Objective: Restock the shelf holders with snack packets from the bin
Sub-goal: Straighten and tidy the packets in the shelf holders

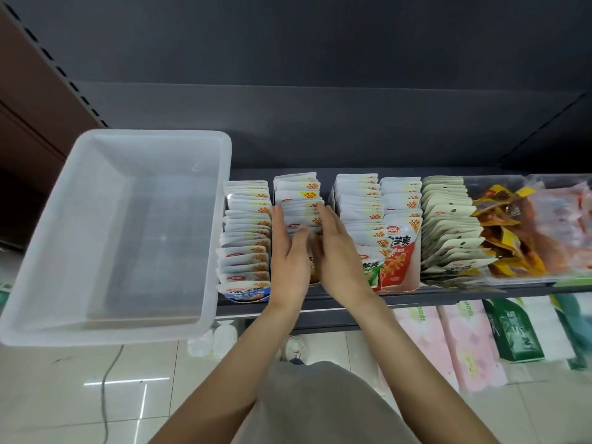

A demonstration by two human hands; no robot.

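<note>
1. Both hands are working at the second row of snack packets [298, 200] on the shelf [320, 302], which looks like the squaring-up step: the left hand [288, 254] is pressing flat against the row's left side, fingers straight and together, while the right hand [336, 251] is lying against its right side, fingers extended and slightly spread.
2. Neither hand is pinching a packet.
3. The translucent plastic bin [112, 232] is sitting just left of the rows on the same shelf, and nothing is showing inside it, so the restocking appears nearly finished.
4. The next move probably calls for pushing the packets upright and even, then releasing without tipping them.
5. The packets are standing on edge, white-topped with yellow "20" badges, packed tightly front to back between the neighbouring rows.
</note>
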